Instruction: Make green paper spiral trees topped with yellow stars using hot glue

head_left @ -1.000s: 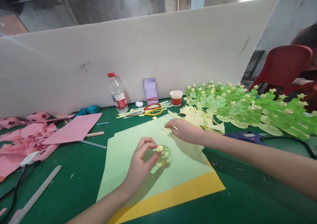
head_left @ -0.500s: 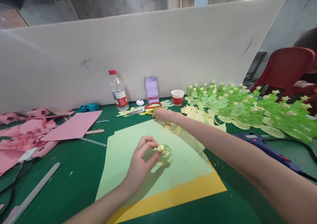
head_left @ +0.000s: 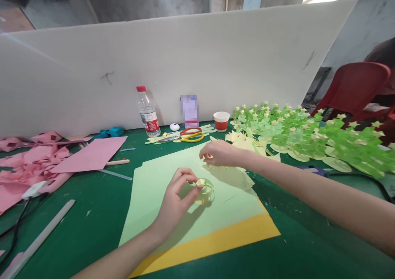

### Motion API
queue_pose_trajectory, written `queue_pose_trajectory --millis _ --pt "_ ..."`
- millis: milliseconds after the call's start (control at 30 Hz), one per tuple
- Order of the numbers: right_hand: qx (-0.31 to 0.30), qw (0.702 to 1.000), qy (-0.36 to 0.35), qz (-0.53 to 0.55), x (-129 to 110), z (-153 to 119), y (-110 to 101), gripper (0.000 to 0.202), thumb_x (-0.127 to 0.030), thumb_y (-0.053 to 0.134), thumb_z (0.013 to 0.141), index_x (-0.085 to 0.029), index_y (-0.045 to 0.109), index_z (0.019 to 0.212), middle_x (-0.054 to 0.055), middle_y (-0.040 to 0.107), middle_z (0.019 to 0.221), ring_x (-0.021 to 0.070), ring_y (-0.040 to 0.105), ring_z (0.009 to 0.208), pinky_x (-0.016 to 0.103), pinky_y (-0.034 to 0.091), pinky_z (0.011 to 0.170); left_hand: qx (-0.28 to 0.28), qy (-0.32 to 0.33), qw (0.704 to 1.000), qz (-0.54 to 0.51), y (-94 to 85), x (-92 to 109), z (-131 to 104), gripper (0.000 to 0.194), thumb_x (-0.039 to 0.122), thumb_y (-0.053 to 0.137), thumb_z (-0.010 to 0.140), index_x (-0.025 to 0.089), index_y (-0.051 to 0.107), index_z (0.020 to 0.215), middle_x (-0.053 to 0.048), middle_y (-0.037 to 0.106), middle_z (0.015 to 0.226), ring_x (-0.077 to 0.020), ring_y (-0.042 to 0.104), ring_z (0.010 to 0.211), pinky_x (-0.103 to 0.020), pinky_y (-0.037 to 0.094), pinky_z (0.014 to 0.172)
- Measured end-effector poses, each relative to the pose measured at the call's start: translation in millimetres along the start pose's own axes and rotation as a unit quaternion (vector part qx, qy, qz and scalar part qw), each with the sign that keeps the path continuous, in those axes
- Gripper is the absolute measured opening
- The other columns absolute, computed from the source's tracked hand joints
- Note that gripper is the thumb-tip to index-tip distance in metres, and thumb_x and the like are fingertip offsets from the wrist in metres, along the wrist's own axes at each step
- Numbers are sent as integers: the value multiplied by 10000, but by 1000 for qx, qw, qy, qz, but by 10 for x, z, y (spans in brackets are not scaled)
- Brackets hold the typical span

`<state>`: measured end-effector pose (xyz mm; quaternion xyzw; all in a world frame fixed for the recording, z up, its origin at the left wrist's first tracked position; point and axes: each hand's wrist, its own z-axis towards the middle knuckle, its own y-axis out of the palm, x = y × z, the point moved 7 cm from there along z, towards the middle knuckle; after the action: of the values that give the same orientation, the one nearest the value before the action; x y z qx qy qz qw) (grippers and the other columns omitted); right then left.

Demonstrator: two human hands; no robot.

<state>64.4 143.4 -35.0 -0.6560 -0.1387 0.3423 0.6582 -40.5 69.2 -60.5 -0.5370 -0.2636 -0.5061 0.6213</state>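
Observation:
My left hand (head_left: 176, 194) pinches a small pale yellow paper star (head_left: 200, 183) between thumb and fingertips. From the star a curled green paper strip (head_left: 211, 188) loops down to a pale round paper base over the sheets. My right hand (head_left: 217, 152) is low over the far right part of the light green paper sheets (head_left: 157, 184), its fingers curled together and pointing left. Small pale yellow pieces lie beneath it, partly hidden; whatever its fingertips hold is too small to make out. Just beyond lie scissors (head_left: 191, 136) with red and yellow handles.
A water bottle (head_left: 149, 116), a phone (head_left: 189, 111) and a paper cup (head_left: 221, 122) stand along the white board (head_left: 185, 56). Green paper plants with stars (head_left: 296, 131) crowd the right. A glue gun (head_left: 314, 170) sits behind my right forearm. Pink paper pieces (head_left: 37, 159) cover the left.
My right hand has drawn back from beside the scissors' handles toward me and slightly right, uncovering the yellow handle. The left hand keeps its pinch on the star almost unmoved.

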Motion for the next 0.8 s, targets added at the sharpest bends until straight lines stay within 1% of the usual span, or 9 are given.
queue_pose_trajectory --millis 67,133,200,267,367,500,700,800 --pt "51 998 13 41 -122 -233 -4 140 -77 510 734 -149 630 740 65 639 802 172 554 776 283 402 644 3 7 1000 8 -5 16 7 90 264 504 765 209 524 698 -16 465 849 -160 482 824 -281 427 742" --pt "97 990 36 97 -206 -437 45 136 -102 499 744 -152 625 732 48 636 756 141 543 691 259 400 595 5 9 1000 12 -7 22 10 95 266 505 765 210 524 692 -15 469 844 -162 484 821 -288 430 748" --pt "134 976 63 159 -240 -588 122 127 -118 495 751 -151 615 728 33 623 708 109 520 609 229 403 542 6 8 1000 9 -6 20 5 77 261 511 762 212 532 705 -16 469 856 -164 485 837 -288 442 738" --pt "166 958 83 219 -238 -682 189 125 -133 484 763 -152 603 732 26 613 697 98 512 596 216 413 533 5 9 1000 5 -4 15 -6 58 248 514 759 215 537 718 -15 464 869 -163 485 846 -286 455 722" --pt "202 929 96 295 -200 -741 248 127 -163 464 786 -154 585 750 20 596 701 96 509 621 219 420 558 -1 12 1000 6 7 14 -21 59 244 511 762 219 536 715 -9 456 871 -154 480 842 -277 459 712" --pt "220 900 91 364 -171 -755 277 125 -202 465 792 -157 574 752 18 563 715 100 482 638 228 405 562 1 18 1000 20 15 22 -12 63 245 509 762 222 532 708 -9 454 868 -154 472 844 -281 447 720" --pt "218 881 78 412 -184 -755 293 106 -209 494 774 -167 586 744 8 519 722 100 451 636 237 378 569 17 17 999 37 10 26 14 73 255 507 760 225 516 694 -3 459 856 -156 469 835 -304 429 732" --pt "229 875 76 419 -175 -764 282 82 -196 503 769 -171 580 761 -11 469 686 97 421 618 236 361 564 19 16 999 38 8 31 15 82 261 507 761 226 516 687 -1 457 851 -155 469 837 -302 431 731"
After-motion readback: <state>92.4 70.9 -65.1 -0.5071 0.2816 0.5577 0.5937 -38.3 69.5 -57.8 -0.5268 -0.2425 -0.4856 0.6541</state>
